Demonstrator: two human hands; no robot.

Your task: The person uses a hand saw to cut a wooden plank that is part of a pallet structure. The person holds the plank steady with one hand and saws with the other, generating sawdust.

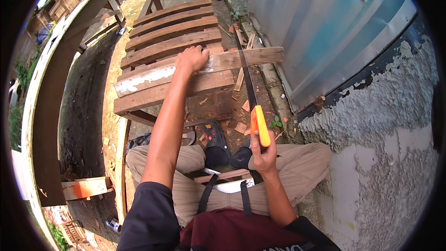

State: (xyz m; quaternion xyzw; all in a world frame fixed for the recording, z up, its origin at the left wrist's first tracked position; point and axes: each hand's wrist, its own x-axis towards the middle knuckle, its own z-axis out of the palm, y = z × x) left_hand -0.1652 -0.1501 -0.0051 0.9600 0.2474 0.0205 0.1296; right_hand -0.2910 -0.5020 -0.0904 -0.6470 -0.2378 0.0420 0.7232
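Left hand [191, 59] pins plank [232, 59]; right hand [263, 151] grips saw [251, 97] across it.

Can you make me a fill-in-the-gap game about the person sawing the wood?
1. The right hand grips a saw whose handle is coloured ____.
2. The left hand presses down on a wooden ____ that lies across the slatted wooden frame.
3. The saw's blade meets that piece of wood to the ____ of the left hand.
4. The person's trousers are coloured ____.

Missing words: orange; plank; right; beige
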